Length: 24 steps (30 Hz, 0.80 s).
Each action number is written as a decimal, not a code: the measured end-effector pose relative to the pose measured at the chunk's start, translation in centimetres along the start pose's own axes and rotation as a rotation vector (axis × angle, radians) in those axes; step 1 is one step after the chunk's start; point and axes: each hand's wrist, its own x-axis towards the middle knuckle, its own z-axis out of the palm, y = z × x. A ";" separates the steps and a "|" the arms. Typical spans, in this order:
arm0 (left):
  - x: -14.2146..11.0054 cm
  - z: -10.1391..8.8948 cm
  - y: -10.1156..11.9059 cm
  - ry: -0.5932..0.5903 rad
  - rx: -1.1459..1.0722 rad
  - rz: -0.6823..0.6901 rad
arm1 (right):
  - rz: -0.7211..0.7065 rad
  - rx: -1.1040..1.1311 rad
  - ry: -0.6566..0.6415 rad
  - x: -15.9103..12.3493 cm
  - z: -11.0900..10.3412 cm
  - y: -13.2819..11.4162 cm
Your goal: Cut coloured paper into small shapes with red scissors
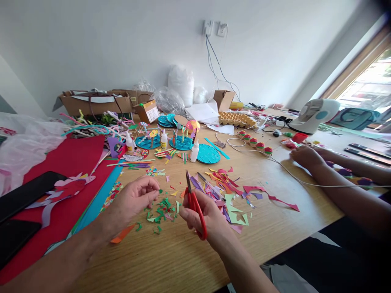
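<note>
My right hand (204, 213) grips a pair of scissors (195, 207) with red handles, the dark blades pointing up and away from me. Between the thumb and fingertips of my left hand (138, 196) is a small green paper piece (160, 191). Below and between the hands lie green paper scraps (161, 211). An orange paper strip (122, 234) rests by my left wrist. Right of the scissors spreads a pile of red, purple and yellow paper offcuts (224, 183), with a pale green offcut (234, 211) at its near side.
Glue bottles (194, 151) stand among blue discs (208, 154) bearing paper decorations. Red card (64, 162) and a black phone-like object (27, 191) lie at left. At right, another person's hand (305, 156) rests near a white cable (293, 173) and a white fan (314, 116). Cardboard boxes (94, 103) line the wall.
</note>
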 end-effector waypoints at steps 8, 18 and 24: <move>-0.3 0.7 0.2 -0.162 0.075 -0.022 | -0.190 -0.222 0.105 1.3 1.4 -0.2; -0.9 0.8 0.8 -0.197 0.038 0.008 | -0.182 -0.004 0.105 1.7 1.3 -0.1; -1.0 1.6 1.0 -0.165 0.050 0.064 | -0.194 -0.124 0.165 1.8 1.7 -0.2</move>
